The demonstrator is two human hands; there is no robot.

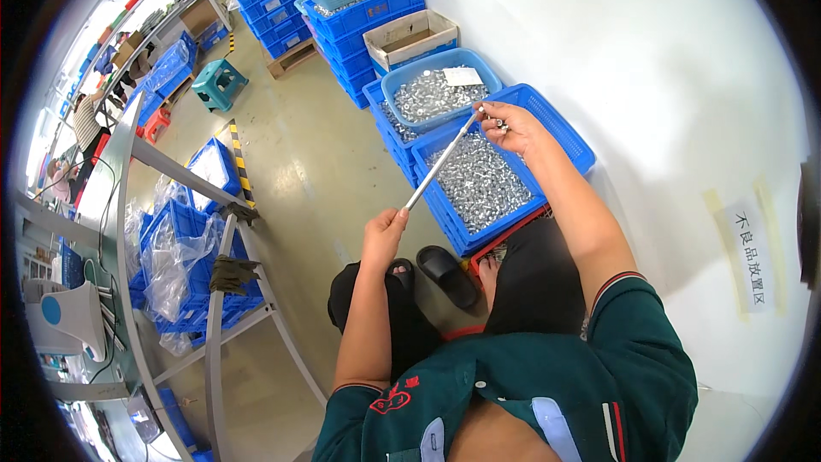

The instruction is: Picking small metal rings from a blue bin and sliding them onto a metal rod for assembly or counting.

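My left hand (384, 235) is closed around the lower end of a thin silver metal rod (442, 161), which slants up and to the right. At its upper end, my right hand (518, 131) pinches with thumb and forefinger. A few small shiny metal pieces (502, 127) sit in the curled fingers of that hand; their exact kind is too small to tell. Below the right hand stands a blue crate (438, 210) heaped with small silver metal parts (481, 186). Just beyond it, a light blue basket (394, 85) holds more such parts, with a white paper slip (463, 76) on top.
Stacked blue crates (346, 38) line the white wall, with a wooden box (410, 38) among them. A green stool (219, 84) stands farther off. At left are a metal-framed bench (175, 173) and plastic-draped blue crates (192, 269). A black slipper (448, 277) lies by my feet.
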